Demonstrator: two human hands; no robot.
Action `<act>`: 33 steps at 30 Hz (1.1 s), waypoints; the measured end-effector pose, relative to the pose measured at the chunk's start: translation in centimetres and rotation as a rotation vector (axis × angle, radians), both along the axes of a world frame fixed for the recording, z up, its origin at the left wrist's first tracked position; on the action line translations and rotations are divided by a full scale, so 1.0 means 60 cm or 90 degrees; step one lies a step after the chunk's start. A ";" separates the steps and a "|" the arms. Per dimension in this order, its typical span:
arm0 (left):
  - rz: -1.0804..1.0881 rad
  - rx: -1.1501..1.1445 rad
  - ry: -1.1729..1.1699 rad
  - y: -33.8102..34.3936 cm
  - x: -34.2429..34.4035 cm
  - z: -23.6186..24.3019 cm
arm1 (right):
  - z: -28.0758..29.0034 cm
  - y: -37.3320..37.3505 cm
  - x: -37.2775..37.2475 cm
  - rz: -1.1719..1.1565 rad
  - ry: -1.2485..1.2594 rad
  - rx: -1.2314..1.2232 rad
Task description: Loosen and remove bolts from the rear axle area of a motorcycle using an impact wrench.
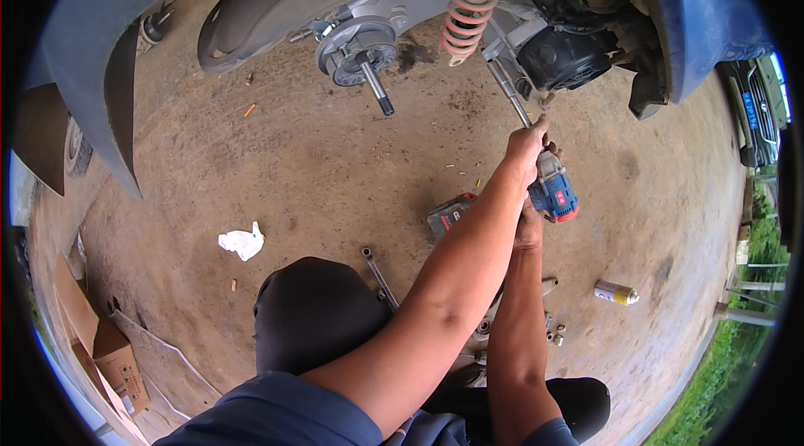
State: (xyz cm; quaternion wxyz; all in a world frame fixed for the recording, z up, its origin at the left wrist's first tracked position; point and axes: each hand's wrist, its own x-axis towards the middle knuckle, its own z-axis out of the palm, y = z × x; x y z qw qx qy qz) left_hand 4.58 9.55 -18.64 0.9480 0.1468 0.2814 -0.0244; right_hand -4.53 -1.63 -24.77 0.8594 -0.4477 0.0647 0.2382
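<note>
A blue, red and grey cordless impact wrench [554,190] is held below the scooter's underside. My right hand [528,226] closes around its handle, largely hidden by my left forearm. The dark battery [452,213] shows on the other side of that forearm. Just ahead of the wrench's nose, my left hand [529,143] is wrapped around a long metal socket extension [511,94]. The far end of the extension reaches up to the metal bracket beside the black round engine cover [565,59]; its exact contact is too small to tell. A red coil-spring shock absorber [479,2] hangs beside it.
A bare wheel hub with axle [356,52] juts out at upper left. On the concrete lie a ratchet wrench [379,277], white crumpled paper [242,241], a spray can [615,293] and several nuts [554,330]. A cardboard box [120,362] stands at lower left.
</note>
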 end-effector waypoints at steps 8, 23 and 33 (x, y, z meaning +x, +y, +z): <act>-0.001 -0.010 -0.012 -0.006 0.000 0.003 | -0.005 -0.011 0.003 0.014 -0.023 0.005; -0.001 -0.003 -0.018 -0.009 0.003 -0.002 | -0.014 -0.017 0.007 0.002 -0.039 -0.010; 0.007 -0.001 -0.011 -0.004 0.001 -0.004 | 0.010 0.005 -0.001 -0.040 0.008 -0.019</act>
